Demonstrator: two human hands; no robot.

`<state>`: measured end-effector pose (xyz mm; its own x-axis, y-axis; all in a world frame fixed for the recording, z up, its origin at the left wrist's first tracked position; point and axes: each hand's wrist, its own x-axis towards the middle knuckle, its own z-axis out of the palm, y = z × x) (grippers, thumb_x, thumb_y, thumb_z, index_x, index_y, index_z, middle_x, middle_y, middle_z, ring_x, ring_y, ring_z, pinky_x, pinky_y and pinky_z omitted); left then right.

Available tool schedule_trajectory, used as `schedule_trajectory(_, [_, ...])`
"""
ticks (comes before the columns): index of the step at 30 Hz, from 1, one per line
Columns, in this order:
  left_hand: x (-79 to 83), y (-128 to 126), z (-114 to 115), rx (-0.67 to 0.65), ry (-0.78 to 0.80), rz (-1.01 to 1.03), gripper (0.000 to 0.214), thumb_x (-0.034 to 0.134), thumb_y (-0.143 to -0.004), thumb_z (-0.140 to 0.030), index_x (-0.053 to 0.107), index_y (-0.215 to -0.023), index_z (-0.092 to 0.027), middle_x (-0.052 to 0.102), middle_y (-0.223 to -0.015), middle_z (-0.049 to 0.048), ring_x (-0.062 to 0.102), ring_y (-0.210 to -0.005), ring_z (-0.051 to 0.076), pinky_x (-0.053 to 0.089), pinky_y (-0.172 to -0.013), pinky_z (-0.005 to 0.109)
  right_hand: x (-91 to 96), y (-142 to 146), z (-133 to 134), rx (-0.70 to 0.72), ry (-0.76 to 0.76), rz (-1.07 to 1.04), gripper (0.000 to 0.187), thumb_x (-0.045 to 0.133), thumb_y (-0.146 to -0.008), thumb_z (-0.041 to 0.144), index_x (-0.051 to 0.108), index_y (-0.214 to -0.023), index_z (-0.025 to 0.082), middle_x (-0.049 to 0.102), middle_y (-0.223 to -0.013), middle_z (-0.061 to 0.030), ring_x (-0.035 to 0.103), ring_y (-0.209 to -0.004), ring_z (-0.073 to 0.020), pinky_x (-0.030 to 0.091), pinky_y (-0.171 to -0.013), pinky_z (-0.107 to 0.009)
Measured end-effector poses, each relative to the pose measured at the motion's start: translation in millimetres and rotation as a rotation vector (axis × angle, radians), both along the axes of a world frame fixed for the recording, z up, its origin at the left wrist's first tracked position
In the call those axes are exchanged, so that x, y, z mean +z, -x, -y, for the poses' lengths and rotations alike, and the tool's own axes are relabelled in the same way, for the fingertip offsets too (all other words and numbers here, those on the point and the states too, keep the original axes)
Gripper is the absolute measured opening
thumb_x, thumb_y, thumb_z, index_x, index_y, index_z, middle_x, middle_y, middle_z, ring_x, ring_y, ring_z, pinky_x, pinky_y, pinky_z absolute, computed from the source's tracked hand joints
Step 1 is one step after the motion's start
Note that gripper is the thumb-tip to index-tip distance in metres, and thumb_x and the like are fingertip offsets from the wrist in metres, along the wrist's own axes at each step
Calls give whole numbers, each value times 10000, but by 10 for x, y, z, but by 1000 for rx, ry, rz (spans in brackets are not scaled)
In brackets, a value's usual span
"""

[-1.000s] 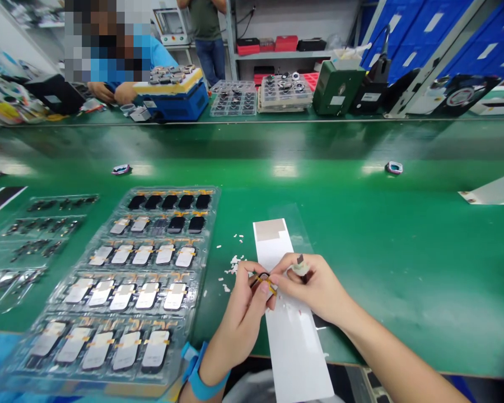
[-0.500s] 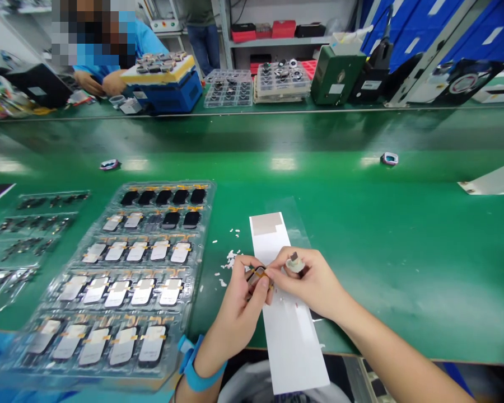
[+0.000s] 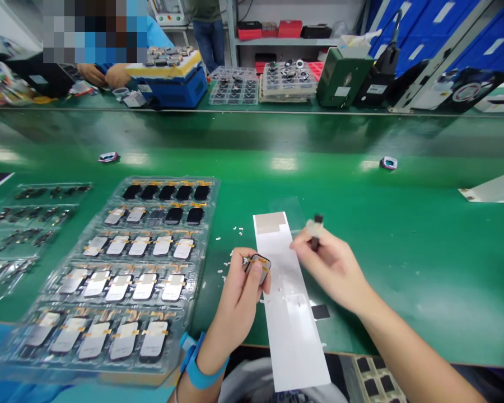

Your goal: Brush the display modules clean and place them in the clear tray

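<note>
My left hand pinches a small dark rounded module with an orange flex strip, just above the edge of a long white backing strip. My right hand stands apart, up and to the right, over the strip's far part. Between its fingers is a small off-white piece with a dark tab. Small white flecks lie on the strip and on the green bench near my left hand. The module's underside is hidden by my fingers.
To the left stands a transparent tray of dark and white-faced screen modules, with further small parts in trays beyond it. A blue wrist strap circles my left wrist. Across the bench, a co-worker's hands work near a blue box.
My right hand has moved up and right, away from my left hand, carrying the small off-white piece. My left hand still holds the module, now tilted with more of its dark face showing.
</note>
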<state>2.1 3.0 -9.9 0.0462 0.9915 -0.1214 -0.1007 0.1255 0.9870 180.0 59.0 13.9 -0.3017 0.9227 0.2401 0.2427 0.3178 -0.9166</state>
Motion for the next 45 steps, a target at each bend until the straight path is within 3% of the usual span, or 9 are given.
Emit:
schedule_trajectory(3, [18, 19, 1, 28, 45, 88, 233, 491, -998, -457, 459, -987, -226, 452, -660, -66, 405, -546, 101, 344, -526, 216, 78, 47, 116, 204, -393, 336, 176, 508, -930, 158, 637, -1030, 223, 555, -827, -5, 506, -663, -120, 385, -552, -249])
schedule_trajectory(6, [21, 33, 9, 22, 96, 168, 227, 488, -996, -457, 480, -1005, -230, 453, -699, -59, 385, -548, 92, 335, -507, 197, 111, 93, 183, 234, -755, 603, 295, 376, -996, 122, 658, -1038, 198, 532, -694, 14, 427, -534, -118, 341, -489, -269])
schedule_trajectory(9, [12, 28, 20, -21, 117, 192, 222, 460, -1009, -453, 496, -993, -234, 465, -727, -50, 371, -552, 86, 320, -488, 179, 94, 104, 196, 245, -892, 622, 330, 323, -1018, 131, 652, -1021, 161, 558, -648, 2, 460, -525, -131, 346, -480, -292])
schedule_trajectory(12, [-9, 20, 38, -15, 49, 124, 198, 454, -1020, -422, 495, -984, -232, 477, -744, -42, 375, -560, 83, 330, -501, 179, 44, 99, 192, 187, -709, 457, 231, 410, -976, 117, 628, -997, 193, 580, -701, -1, 515, -580, -128, 393, -523, -270])
schedule_trajectory(16, [-38, 37, 77, -8, -54, 57, 187, 437, -1030, -407, 492, -1021, -228, 453, -722, -44, 366, -548, 84, 318, -499, 190, 26, 92, 138, 64, -80, 105, 110, 533, -944, 241, 621, -887, 208, 546, -747, 9, 459, -543, -90, 375, -487, -231])
schedule_trajectory(22, [-26, 75, 87, -120, -166, -24, 89, 514, -1003, -328, 484, -1020, -246, 404, -663, -69, 342, -540, 88, 281, -494, 184, 52, 96, 48, 298, 450, -72, 181, 623, -864, 330, 649, -768, 179, 489, -559, 51, 315, -434, -56, 232, -399, -215])
schedule_trajectory(33, [-13, 53, 56, -126, -259, -172, 99, 510, -973, -180, 473, -1020, -259, 595, -783, -33, 554, -626, 103, 407, -551, 170, 63, 156, 100, 224, 373, -48, 116, 633, -777, 239, 695, -715, 163, 570, -624, 12, 402, -497, -71, 285, -430, -221])
schedule_trajectory(39, [-19, 59, 65, -146, -230, -209, 104, 508, -963, -157, 474, -1008, -245, 551, -730, -49, 473, -573, 93, 351, -519, 174, 0, 154, 103, 214, 433, -86, 168, 640, -789, 272, 684, -678, 153, 385, -497, 79, 247, -430, -48, 190, -416, -230])
schedule_trajectory(45, [-3, 59, 54, -179, -188, -147, 45, 467, -989, -201, 467, -1021, -231, 532, -723, -42, 418, -561, 97, 312, -501, 192, -48, 140, 109, 204, 448, -94, 202, 654, -808, 310, 703, -701, 146, 375, -521, 71, 276, -458, -63, 206, -438, -237])
